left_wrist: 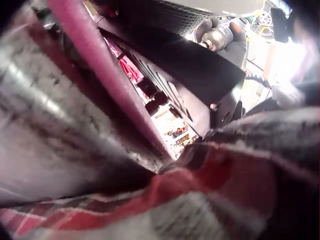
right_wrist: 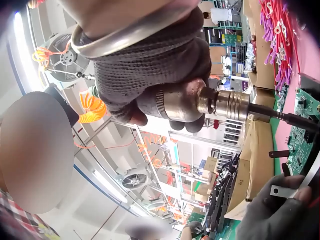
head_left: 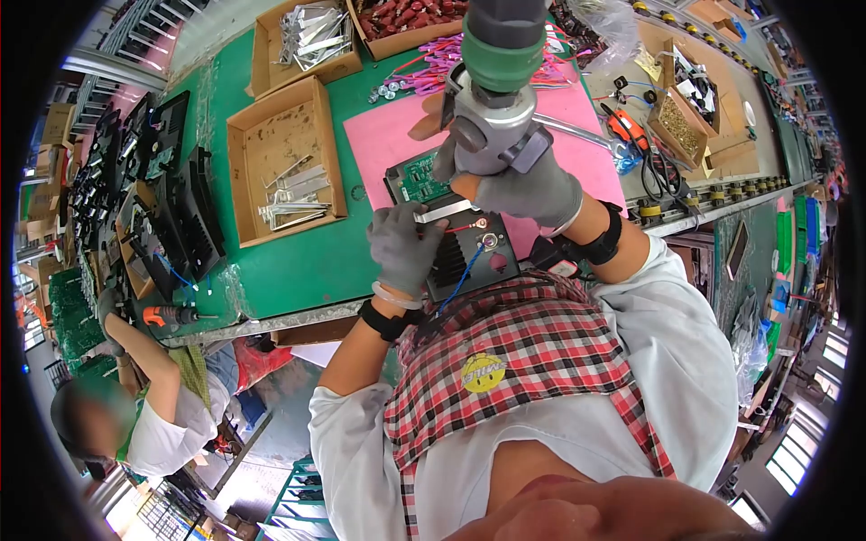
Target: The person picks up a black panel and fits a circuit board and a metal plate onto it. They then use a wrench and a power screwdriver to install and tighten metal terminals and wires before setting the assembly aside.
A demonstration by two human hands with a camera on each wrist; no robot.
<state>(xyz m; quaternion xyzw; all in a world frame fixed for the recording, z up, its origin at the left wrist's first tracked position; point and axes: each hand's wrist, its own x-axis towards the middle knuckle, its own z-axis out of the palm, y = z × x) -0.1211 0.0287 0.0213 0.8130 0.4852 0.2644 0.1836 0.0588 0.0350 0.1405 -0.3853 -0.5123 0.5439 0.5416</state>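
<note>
Right hand [head_left: 532, 191] has its fingers curled round the driver [head_left: 494, 131]; left hand [head_left: 401, 248] pinches the metal strip [head_left: 446, 212] by 1 end. Strip sits over the black housing [head_left: 448, 275], beside the circuit board [head_left: 418, 180]. Can't tell if the bit [right_wrist: 270, 113] is seated. I'd keep it square, strip steady, blue wire [head_left: 470, 268] clear, and go easy near the board.

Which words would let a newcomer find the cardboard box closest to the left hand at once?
On the green tabletop, look just left of the pink mat. There sits an open, shallow cardboard box, near the gloved left hand. Unlike the heaped box beyond it, it shows much bare bottom around a few metal strips.
</note>
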